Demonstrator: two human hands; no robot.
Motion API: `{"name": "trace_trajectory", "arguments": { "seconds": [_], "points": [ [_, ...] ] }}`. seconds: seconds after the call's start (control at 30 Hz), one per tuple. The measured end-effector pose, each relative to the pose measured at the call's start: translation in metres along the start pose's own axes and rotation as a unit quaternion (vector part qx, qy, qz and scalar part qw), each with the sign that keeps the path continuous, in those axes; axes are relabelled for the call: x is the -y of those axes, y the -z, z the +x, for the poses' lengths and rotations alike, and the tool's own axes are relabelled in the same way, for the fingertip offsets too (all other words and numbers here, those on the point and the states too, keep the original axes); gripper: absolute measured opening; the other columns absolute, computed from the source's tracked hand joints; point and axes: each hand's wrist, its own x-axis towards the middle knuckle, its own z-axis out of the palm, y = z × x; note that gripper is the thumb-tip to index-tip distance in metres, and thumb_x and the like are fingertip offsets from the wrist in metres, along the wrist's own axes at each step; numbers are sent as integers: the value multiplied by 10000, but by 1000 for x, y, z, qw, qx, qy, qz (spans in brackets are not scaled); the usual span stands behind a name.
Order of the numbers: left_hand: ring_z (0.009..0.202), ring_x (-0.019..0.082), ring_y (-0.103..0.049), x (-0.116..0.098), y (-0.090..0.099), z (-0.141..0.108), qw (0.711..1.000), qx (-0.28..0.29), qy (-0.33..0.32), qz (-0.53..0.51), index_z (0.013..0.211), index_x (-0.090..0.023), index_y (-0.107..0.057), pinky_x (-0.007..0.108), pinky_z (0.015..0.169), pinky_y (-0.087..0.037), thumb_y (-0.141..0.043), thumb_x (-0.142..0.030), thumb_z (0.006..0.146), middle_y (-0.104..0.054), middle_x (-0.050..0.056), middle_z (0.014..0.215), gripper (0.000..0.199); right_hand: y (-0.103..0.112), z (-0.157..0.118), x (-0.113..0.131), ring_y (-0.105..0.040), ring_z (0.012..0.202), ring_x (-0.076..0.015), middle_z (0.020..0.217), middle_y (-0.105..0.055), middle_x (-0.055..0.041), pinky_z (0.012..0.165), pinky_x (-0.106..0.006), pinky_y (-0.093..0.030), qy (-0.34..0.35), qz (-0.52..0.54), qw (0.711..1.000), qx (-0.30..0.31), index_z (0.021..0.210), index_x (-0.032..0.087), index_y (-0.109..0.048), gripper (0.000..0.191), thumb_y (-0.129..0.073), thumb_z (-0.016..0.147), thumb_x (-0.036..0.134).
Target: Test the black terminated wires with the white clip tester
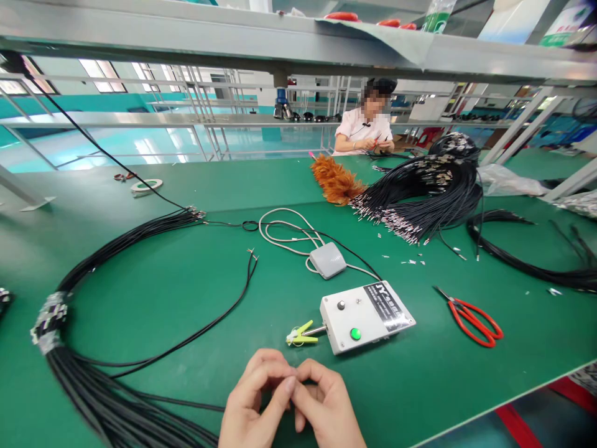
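My left hand [256, 401] and my right hand [321, 401] meet at the bottom middle, fingertips pinched together. A black cable [186, 403] runs from the left into my left hand, which is closed on it. Whatever lies between the touching fingertips is hidden, and my right hand is closed as well. Just beyond them stands a white box [347, 317] with a lit green button, a knob and a yellow-green clip [302, 334] on a metal rod. A large bundle of black cables [93, 398], wrapped in clear plastic, curves along the left. Stripped wire ends [252, 254] lie above the hands.
Red-handled scissors [476, 320] lie at the right. Behind the box are a grey pedal [328, 260], a heap of black cables [420, 193] and an orange duster [333, 179]. A tape roll [146, 186] lies far left. A shelf [209, 31] spans overhead; a co-worker [364, 127] sits opposite.
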Motion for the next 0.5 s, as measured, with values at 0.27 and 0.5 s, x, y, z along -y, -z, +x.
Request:
{"name": "trace_trajectory", "arguments": {
  "seconds": [0.27, 0.5],
  "points": [
    [495, 119, -530, 10, -8, -9, 997, -11, 73, -1, 895, -216, -547, 200, 501, -456, -523, -435, 926, -533, -52, 596, 222, 9, -8, 14, -533, 526, -67, 760, -525, 0, 477, -175, -396, 183, -268, 946, -24, 740, 173, -579, 226, -504, 913, 297],
    [427, 76, -312, 19, -7, -9, 993, -33, 115, 22, 821, -211, -555, 146, 402, -273, -547, -604, 850, -341, -93, 531, 394, 18, -4, 8, -551, 579, -88, 760, -552, -8, 491, -178, -374, 222, -367, 903, -23, 775, 192, -591, 182, -471, 905, 234]
  ]
}}
